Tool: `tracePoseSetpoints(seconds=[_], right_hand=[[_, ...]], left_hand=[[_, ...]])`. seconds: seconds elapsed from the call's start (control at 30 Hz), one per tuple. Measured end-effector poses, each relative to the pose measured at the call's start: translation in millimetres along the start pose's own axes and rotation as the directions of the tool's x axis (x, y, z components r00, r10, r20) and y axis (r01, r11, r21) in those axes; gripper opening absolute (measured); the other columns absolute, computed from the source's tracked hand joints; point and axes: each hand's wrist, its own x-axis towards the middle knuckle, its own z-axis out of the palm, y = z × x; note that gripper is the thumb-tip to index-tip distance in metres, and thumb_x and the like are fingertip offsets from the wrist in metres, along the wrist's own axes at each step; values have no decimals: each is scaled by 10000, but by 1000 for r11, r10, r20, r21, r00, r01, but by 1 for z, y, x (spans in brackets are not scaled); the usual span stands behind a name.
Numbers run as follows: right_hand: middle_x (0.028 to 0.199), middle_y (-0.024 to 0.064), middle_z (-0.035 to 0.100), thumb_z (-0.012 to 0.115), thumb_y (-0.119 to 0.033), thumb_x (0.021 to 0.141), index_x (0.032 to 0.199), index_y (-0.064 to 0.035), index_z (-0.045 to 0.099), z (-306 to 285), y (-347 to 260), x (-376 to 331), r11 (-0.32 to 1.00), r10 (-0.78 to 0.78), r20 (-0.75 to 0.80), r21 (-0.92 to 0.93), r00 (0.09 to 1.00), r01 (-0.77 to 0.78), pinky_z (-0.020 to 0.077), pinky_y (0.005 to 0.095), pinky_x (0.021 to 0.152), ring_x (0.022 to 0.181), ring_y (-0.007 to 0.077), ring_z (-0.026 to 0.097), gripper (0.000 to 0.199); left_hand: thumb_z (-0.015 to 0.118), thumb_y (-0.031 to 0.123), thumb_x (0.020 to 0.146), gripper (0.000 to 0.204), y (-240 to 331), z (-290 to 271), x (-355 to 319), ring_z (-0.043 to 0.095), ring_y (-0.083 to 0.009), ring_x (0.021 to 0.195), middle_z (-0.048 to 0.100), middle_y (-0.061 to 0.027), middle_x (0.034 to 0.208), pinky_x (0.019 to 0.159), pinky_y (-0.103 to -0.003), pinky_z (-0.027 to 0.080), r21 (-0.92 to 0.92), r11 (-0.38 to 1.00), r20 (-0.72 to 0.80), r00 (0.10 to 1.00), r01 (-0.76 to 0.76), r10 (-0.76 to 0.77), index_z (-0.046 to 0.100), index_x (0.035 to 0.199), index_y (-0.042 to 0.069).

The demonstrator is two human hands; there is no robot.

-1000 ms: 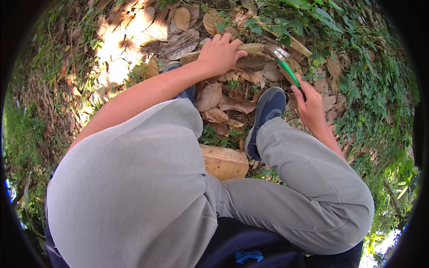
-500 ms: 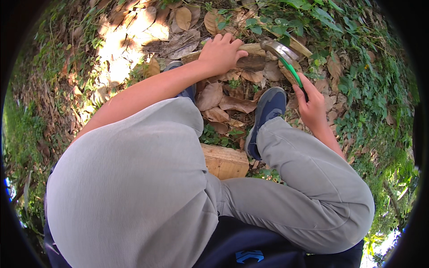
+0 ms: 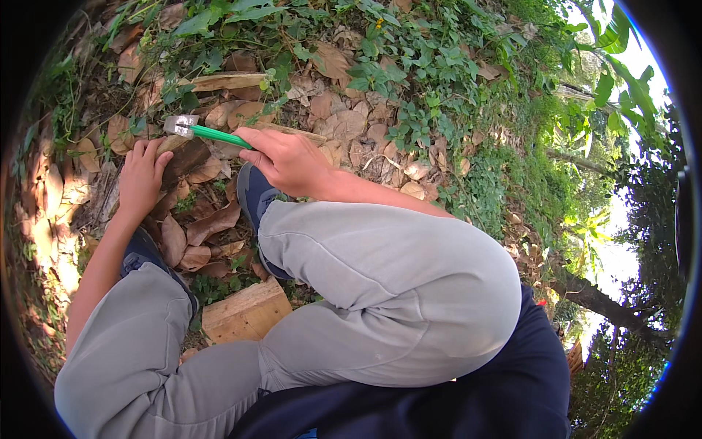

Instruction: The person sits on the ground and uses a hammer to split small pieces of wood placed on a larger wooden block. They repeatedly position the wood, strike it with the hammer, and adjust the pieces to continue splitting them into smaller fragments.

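Note:
My right hand (image 3: 285,162) is wrapped round the green handle of a hammer (image 3: 219,134). Its metal head lies over the end of a piece of wood (image 3: 187,159), just beyond my left fingertips; whether it touches the wood, I cannot tell. My left hand (image 3: 140,183) holds that wood by its far edge, fingers over the top and thumb on the near side. Dry brown leaves surround the wood, and part of it is hidden under my left hand.
A squared wooden block (image 3: 247,311) lies between my legs. Beyond the hammer is a split wood strip (image 3: 227,80) among green creepers. My blue shoes (image 3: 257,201) stand near the wood. Leafy plants (image 3: 431,102) spread to the right, with a dark trunk (image 3: 599,300) farther off.
The view has swung to the right, so hands and wood now appear farther left. The hammer head has come closer to my left hand, and its handle lies flatter. Both holds stay the same.

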Motion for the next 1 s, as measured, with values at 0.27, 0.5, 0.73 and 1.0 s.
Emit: tracePoseSetpoints(seconds=[0.27, 0.5, 0.73, 1.0], right_hand=[[1000, 152, 721, 680, -232, 990, 1285, -101, 655, -1, 4, 1, 998, 42, 76, -58, 996, -38, 560, 440, 722, 835, 364, 695, 324], [1124, 184, 727, 684, -182, 992, 1282, -64, 667, 3, 6, -3, 1000, -22, 6, -14, 1000, 22, 580, 411, 766, 948, 357, 722, 313], [1163, 209, 717, 662, -131, 1009, 1335, -19, 630, 4, 9, 5, 998, 5, 65, -64, 998, -1, 560, 384, 824, 971, 350, 721, 346], [1132, 216, 721, 666, -149, 1007, 1324, -15, 631, 1, 8, 4, 1000, 6, 65, -26, 998, -4, 559, 385, 814, 951, 366, 715, 346]], left_hand=[[566, 370, 1042, 372, -10, 9, -4, 591, -360, 1053, 597, -132, 1160, 906, -462, 488, -7, 1000, -64, 998, -27, 26, 622, 1319, 128], [598, 477, 1001, 417, -3, 10, 0, 643, -362, 991, 650, -142, 1100, 855, -464, 531, 49, 996, -159, 984, -77, 84, 675, 1200, 118], [543, 517, 1025, 471, 2, 4, -5, 610, -353, 1085, 605, -132, 1176, 936, -486, 508, 38, 999, -58, 998, 27, -24, 627, 1321, 160], [574, 518, 1005, 469, 1, 8, -3, 596, -328, 1105, 606, -120, 1192, 915, -491, 505, 24, 999, -78, 997, 21, -19, 640, 1300, 159]])
